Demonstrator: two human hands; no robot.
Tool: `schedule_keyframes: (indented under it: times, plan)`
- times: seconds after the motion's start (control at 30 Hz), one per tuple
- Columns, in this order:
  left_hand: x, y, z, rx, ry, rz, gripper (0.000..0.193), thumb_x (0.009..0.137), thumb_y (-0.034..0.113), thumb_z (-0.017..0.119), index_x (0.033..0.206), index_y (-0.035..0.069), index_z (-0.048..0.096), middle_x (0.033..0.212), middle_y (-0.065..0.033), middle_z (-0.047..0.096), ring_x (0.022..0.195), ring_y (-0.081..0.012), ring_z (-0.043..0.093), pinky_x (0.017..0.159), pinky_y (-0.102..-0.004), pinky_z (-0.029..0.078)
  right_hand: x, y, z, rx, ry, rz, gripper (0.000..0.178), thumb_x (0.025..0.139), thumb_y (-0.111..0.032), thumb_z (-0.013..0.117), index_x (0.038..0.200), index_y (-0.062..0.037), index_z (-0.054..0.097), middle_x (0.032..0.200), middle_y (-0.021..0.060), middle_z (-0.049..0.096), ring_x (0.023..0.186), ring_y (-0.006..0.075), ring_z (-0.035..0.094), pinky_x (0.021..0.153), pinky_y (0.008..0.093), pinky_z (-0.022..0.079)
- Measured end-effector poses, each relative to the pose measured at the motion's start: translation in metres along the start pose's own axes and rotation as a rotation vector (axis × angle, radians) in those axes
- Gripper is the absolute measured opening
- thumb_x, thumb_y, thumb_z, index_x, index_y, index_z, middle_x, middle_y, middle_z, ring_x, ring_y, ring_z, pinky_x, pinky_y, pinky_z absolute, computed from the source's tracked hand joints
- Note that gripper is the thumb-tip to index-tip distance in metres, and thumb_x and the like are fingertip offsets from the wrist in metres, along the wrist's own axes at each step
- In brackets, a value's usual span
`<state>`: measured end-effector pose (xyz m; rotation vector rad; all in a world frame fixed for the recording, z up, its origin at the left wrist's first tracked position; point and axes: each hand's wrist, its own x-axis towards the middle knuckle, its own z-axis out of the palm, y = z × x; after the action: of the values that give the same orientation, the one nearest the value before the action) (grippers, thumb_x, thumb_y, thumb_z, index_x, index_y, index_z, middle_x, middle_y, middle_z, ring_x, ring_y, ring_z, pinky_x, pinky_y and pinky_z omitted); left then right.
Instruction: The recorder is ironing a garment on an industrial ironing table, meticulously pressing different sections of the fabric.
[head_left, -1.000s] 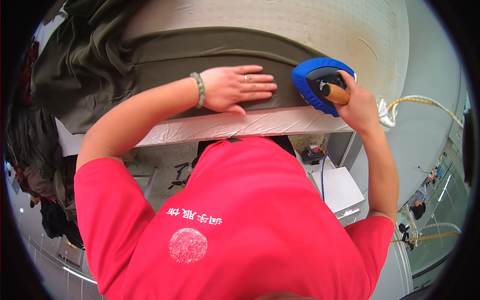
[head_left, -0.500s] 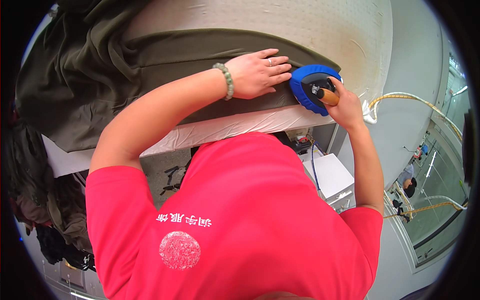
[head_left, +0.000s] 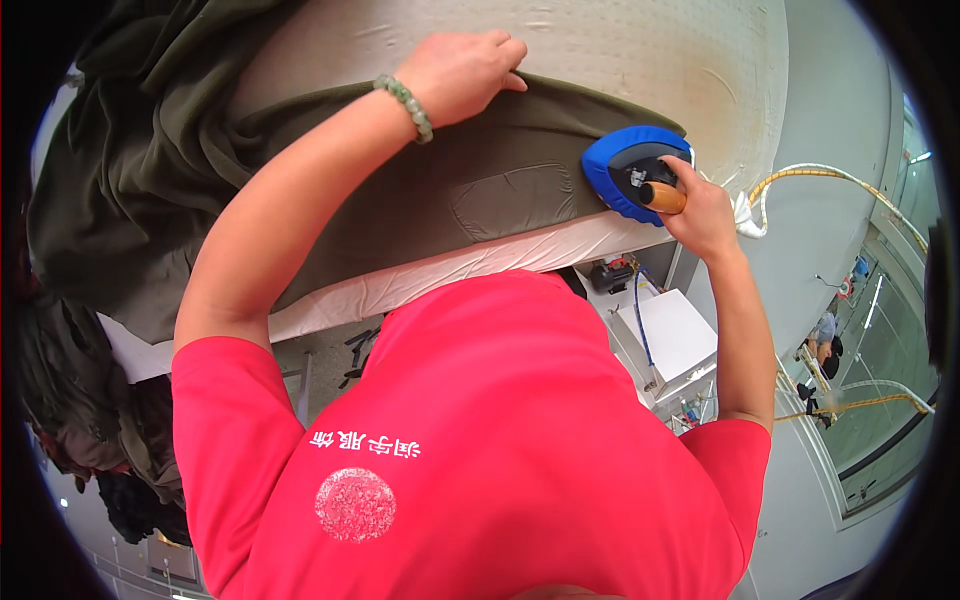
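A dark olive garment (head_left: 400, 215) lies across the padded pressing table, with a stitched pocket outline (head_left: 515, 200) showing near its front edge. My left hand (head_left: 462, 75) is at the garment's far edge, its fingers bent together and pinching the cloth there. A green bead bracelet (head_left: 405, 105) circles the left wrist. My right hand (head_left: 697, 212) is wrapped round the wooden handle (head_left: 662, 197) of an iron (head_left: 630, 170). The iron has a blue cover round its base and rests on the garment's right end, its tip pointing left.
The pale pressing table (head_left: 640, 60) stretches away beyond the garment. A white and yellow hose (head_left: 820, 170) loops to the right of the iron. Bunched dark cloth (head_left: 180, 110) heaps at the far left, with more garments (head_left: 90, 370) hanging below. A white box (head_left: 672, 335) stands under the table's front edge.
My left hand has moved from flat on the garment up and left to its far edge, where its fingers have closed. The pocket outline is uncovered. The iron has hardly moved.
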<state>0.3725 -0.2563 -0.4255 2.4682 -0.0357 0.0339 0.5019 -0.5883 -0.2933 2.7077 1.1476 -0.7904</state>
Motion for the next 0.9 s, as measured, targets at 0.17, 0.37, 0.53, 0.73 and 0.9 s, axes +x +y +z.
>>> schedule_keyframes:
  times: [0.17,0.37,0.53,0.73,0.9]
  plan:
    - [-0.005,-0.011,0.000,0.131,0.077,0.032,0.035,0.095,0.042,0.065,0.090,0.008,0.056,0.084,-0.0107,0.064,0.078,-0.0330,0.067,0.064,-0.0441,0.054,0.023,-0.064,-0.003,-0.017,-0.009,-0.075,0.059,0.075,-0.017,0.080,0.131,-0.0112,0.060,0.081,0.0147,0.071,0.079,0.0374,0.070,0.070,0.0446,0.056]
    - [-0.103,-0.050,-0.076,0.333,0.029,-0.118,0.043,0.096,0.050,0.063,0.082,0.009,0.060,0.079,-0.0102,0.068,0.070,-0.0327,0.067,0.061,-0.0449,0.053,0.037,-0.121,-0.002,-0.025,-0.025,-0.162,0.055,0.074,-0.017,0.078,0.126,-0.0095,0.061,0.076,0.0157,0.071,0.073,0.0372,0.071,0.067,0.0455,0.057]
    - [-0.108,-0.068,-0.097,0.358,0.077,-0.238,0.039,0.095,0.043,0.068,0.081,0.008,0.062,0.080,-0.0108,0.066,0.071,-0.0330,0.064,0.060,-0.0430,0.050,0.050,-0.190,-0.009,-0.025,-0.025,-0.311,0.044,0.074,-0.017,0.077,0.114,-0.0057,0.062,0.073,0.0172,0.070,0.068,0.0369,0.071,0.063,0.0476,0.057]
    - [-0.104,-0.024,-0.140,-0.222,0.394,-0.461,0.017,0.101,0.019,0.067,0.108,0.004,0.073,0.092,-0.0041,0.073,0.080,-0.0124,0.068,0.072,-0.0262,0.054,0.064,-0.275,-0.012,0.083,0.007,-0.413,0.031,0.077,-0.016,0.073,0.098,0.0006,0.057,0.072,0.0183,0.071,0.069,0.0374,0.072,0.064,0.0487,0.058]
    - [-0.236,0.043,-0.138,-0.343,0.952,-0.693,0.014,0.100,0.007,0.066,0.109,-0.003,0.069,0.097,-0.0061,0.071,0.086,-0.0125,0.066,0.080,-0.0243,0.053,0.042,-0.228,-0.033,0.064,-0.140,-0.281,0.037,0.078,-0.018,0.073,0.107,0.0027,0.061,0.078,0.0202,0.072,0.078,0.0396,0.073,0.070,0.0476,0.059]
